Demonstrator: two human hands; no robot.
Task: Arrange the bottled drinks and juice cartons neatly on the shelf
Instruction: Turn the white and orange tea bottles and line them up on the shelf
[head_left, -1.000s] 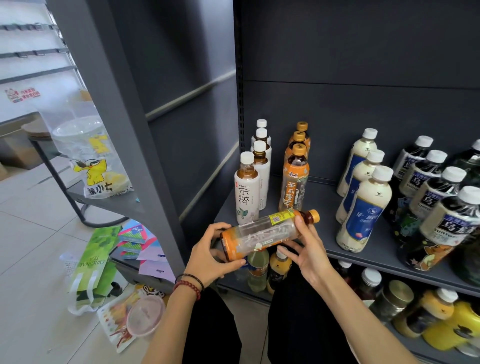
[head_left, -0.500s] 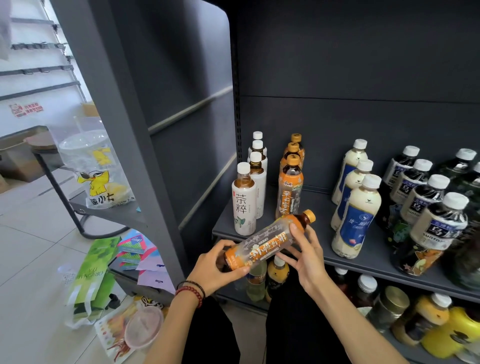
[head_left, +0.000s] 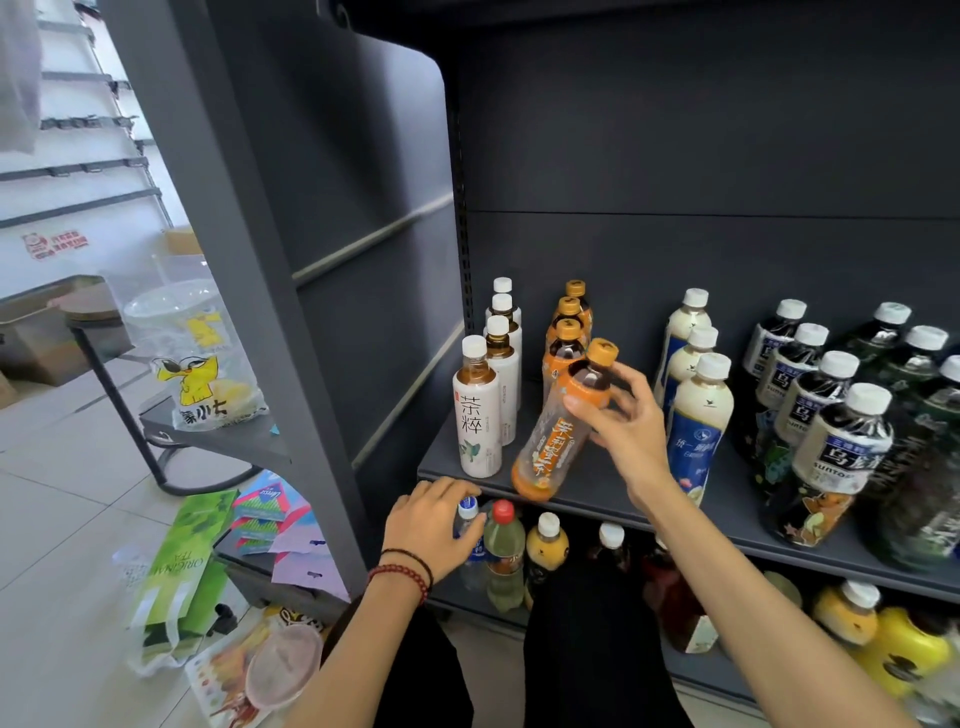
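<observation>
1. On the grey shelf (head_left: 737, 525), rows of upright bottles run front to back: white-capped tea (head_left: 478, 415), orange-capped tea (head_left: 563, 343), milky drink (head_left: 698, 415) and dark tea (head_left: 831, 452).
2. Bare shelf lies between the orange-capped row and the milky row.
3. The tilted bottle (head_left: 556, 447) has its base at the shelf's front edge, in front of the orange-capped row.
4. The fingers of the right hand (head_left: 623, 421) curl round its upper part.
5. The left hand (head_left: 431, 525) bends its fingers over a blue-capped bottle (head_left: 467, 506) on the lower shelf. I cannot tell if it grips.

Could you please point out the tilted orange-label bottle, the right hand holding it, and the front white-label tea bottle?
tilted orange-label bottle (head_left: 551, 448): head view, middle of its label.
right hand (head_left: 629, 425): head view, back of the hand.
front white-label tea bottle (head_left: 477, 422): head view, on its white label.
</observation>
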